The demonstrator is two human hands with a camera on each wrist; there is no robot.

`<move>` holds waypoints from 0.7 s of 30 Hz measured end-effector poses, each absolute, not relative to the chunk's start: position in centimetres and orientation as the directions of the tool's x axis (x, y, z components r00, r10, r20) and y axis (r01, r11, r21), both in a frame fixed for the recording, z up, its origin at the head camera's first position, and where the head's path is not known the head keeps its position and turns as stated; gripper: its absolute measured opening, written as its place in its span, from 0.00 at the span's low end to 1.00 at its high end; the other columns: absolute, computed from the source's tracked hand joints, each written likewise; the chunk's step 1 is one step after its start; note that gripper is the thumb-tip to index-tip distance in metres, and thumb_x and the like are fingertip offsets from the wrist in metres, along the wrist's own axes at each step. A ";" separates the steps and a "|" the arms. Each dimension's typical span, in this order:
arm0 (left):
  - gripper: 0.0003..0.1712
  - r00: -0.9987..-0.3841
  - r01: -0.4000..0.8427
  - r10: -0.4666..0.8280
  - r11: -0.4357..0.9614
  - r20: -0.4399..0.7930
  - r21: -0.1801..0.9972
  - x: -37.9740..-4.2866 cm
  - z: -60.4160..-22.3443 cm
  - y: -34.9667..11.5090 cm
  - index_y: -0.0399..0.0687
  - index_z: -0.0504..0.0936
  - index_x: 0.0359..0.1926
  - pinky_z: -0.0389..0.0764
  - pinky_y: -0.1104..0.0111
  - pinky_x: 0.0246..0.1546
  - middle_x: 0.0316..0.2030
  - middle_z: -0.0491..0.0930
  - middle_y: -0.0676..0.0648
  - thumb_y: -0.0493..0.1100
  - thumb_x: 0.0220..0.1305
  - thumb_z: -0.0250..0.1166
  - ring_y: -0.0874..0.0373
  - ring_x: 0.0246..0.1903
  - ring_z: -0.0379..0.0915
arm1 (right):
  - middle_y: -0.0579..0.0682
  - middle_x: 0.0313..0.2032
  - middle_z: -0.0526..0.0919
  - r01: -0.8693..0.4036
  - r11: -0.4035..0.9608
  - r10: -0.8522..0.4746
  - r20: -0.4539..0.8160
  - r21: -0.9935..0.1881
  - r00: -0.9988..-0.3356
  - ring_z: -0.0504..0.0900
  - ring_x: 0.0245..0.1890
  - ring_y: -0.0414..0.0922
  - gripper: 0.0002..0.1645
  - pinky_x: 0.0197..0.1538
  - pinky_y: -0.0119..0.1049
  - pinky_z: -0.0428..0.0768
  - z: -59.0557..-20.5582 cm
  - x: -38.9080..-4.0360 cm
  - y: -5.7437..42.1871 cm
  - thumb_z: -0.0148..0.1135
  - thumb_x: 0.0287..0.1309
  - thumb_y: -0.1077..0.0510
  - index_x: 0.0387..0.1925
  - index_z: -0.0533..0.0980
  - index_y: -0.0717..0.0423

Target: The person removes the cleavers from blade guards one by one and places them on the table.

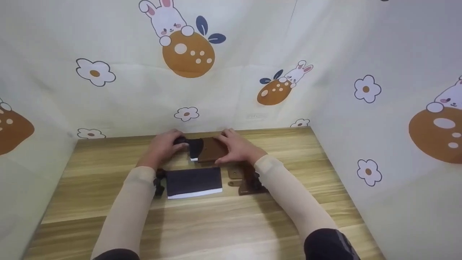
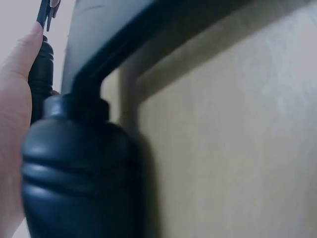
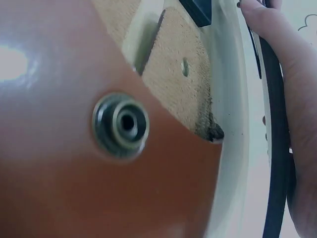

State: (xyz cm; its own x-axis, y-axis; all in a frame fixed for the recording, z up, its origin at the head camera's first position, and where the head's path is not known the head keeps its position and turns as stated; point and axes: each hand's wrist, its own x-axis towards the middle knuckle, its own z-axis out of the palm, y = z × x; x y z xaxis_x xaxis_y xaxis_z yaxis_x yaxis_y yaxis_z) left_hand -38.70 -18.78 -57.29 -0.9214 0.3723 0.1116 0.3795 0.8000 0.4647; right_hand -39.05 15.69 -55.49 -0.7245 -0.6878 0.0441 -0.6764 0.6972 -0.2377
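My left hand point(image 1: 164, 147) grips the black handle point(image 1: 180, 140) of a cleaver at the back of the table. Part of its dark blade point(image 1: 195, 147) shows, with a bright edge; the rest is inside a brown leather sheath point(image 1: 210, 151). The fingers and thumb of my right hand point(image 1: 240, 147) hold that sheath by its right end. In front lies a second cleaver point(image 1: 193, 180), its dark blade bare; its ridged black handle point(image 2: 79, 168) looms large in the left wrist view. Under my right wrist is another brown sheath point(image 1: 249, 180) with a metal snap point(image 3: 121, 125).
The wood-grain table point(image 1: 202, 224) is enclosed by pale cloth walls point(image 1: 126, 97) printed with rabbits and flowers. The back wall stands right behind both hands. Two sheath straps point(image 1: 235, 174) point left toward the bare blade.
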 end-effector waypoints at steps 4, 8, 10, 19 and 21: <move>0.25 -0.916 0.393 0.380 0.790 0.127 0.470 -38.5 -56.7 -18.7 0.49 0.83 0.65 0.79 0.42 0.65 0.59 0.84 0.43 0.59 0.79 0.69 0.41 0.59 0.81 | 0.52 0.71 0.72 -0.686 0.690 -0.691 0.069 -0.233 -0.719 0.68 0.68 0.50 0.69 0.70 0.49 0.76 -55.0 -38.9 15.8 0.74 0.49 0.16 0.83 0.67 0.48; 0.24 -0.915 0.397 0.379 0.790 0.137 0.467 -38.3 -56.4 -18.6 0.50 0.83 0.63 0.79 0.42 0.63 0.56 0.86 0.43 0.59 0.79 0.69 0.42 0.57 0.81 | 0.51 0.69 0.74 -0.701 0.676 -0.702 0.093 -0.228 -0.707 0.70 0.66 0.50 0.69 0.68 0.49 0.76 -54.6 -38.7 16.0 0.74 0.48 0.17 0.83 0.67 0.47; 0.23 -0.915 0.399 0.378 0.789 0.144 0.466 -38.1 -56.1 -18.5 0.50 0.83 0.63 0.79 0.42 0.62 0.55 0.86 0.43 0.59 0.79 0.68 0.42 0.57 0.81 | 0.51 0.67 0.74 -0.701 0.674 -0.700 0.103 -0.233 -0.707 0.70 0.66 0.49 0.68 0.68 0.48 0.76 -54.4 -38.6 16.1 0.75 0.48 0.18 0.83 0.67 0.44; 0.22 -0.914 0.406 0.366 0.813 0.177 0.416 -37.6 -55.2 -18.1 0.51 0.82 0.63 0.80 0.40 0.59 0.55 0.85 0.42 0.58 0.79 0.67 0.40 0.54 0.81 | 0.47 0.66 0.72 -0.681 0.674 -0.678 0.126 -0.287 -0.724 0.66 0.66 0.47 0.67 0.66 0.48 0.75 -53.7 -38.3 16.7 0.81 0.46 0.22 0.84 0.66 0.34; 0.22 -0.912 0.410 0.364 0.816 0.188 0.407 -37.5 -55.1 -18.0 0.51 0.82 0.62 0.80 0.40 0.58 0.54 0.85 0.42 0.58 0.78 0.68 0.40 0.54 0.82 | 0.48 0.66 0.72 -0.685 0.672 -0.680 0.133 -0.281 -0.721 0.67 0.66 0.47 0.67 0.66 0.48 0.75 -53.6 -38.1 16.7 0.80 0.46 0.21 0.84 0.66 0.34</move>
